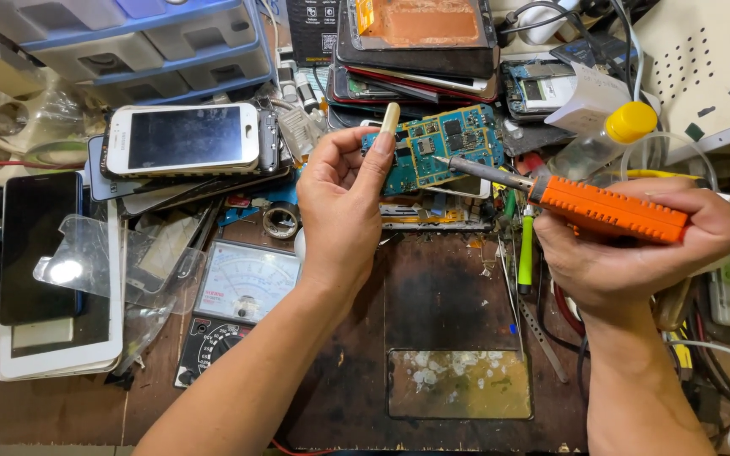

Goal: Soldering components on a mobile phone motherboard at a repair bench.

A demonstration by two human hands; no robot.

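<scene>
The left hand (344,198) fingers pinch the blue circuit board (437,145) by its edge above the table (441,295); it looks thin, light, fragile. The right hand (627,249) grips an orange soldering iron (593,203)

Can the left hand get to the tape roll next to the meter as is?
Probably not without letting go first: the left hand is holding up the blue circuit board. The tape roll itself lies just beside that hand, uncovered from above, by the analog meter.
</scene>
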